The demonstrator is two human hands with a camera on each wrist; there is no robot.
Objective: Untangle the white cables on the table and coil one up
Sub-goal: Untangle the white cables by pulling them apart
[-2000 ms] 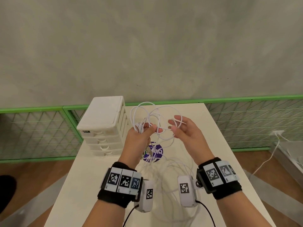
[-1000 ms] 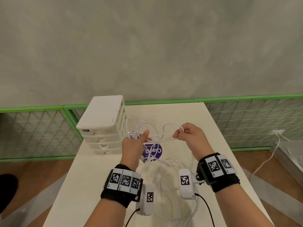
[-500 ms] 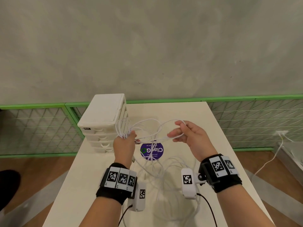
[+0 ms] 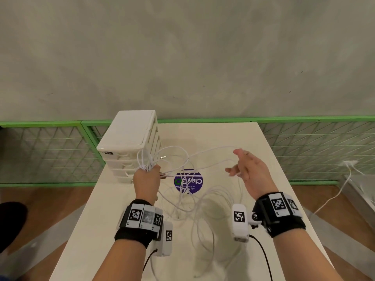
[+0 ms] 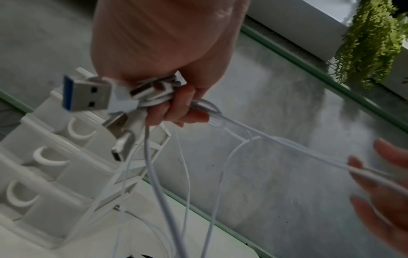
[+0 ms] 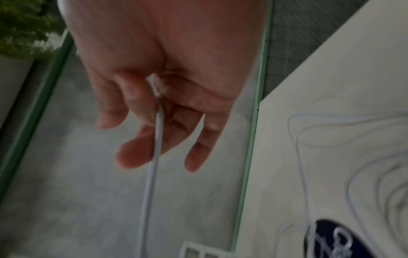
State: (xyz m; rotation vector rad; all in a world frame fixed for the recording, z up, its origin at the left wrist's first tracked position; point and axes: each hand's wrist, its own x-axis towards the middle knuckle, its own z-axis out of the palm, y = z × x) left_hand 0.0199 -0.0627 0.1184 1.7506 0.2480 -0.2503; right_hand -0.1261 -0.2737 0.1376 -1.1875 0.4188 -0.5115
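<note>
Clenching a bundle of white cables (image 5: pixel 152 97) and plugs, left grip (image 4: pixel 147 179) sits beside drawer box (image 4: pixel 129 130). Right grip (image 4: pixel 248 171) fingers spread, one strand seemingly draped across them. Remaining loops lie tangled on desk (image 4: pixel 223 134).

The cables (image 6: pixel 152 174) were white; one USB plug (image 5: pixel 88 94) carried a blue insert. The drawer unit (image 4: pixel 127 132) was white, the table (image 4: pixel 223 134) cream, the round sticker (image 4: pixel 188 186) purple with white lettering. Wristbands (image 4: pixel 129 236) were black.

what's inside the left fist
A bunch of white cables with a USB plug sticking out of the left hand. The fingers cover the rest, so the cable count is unclear.
</note>
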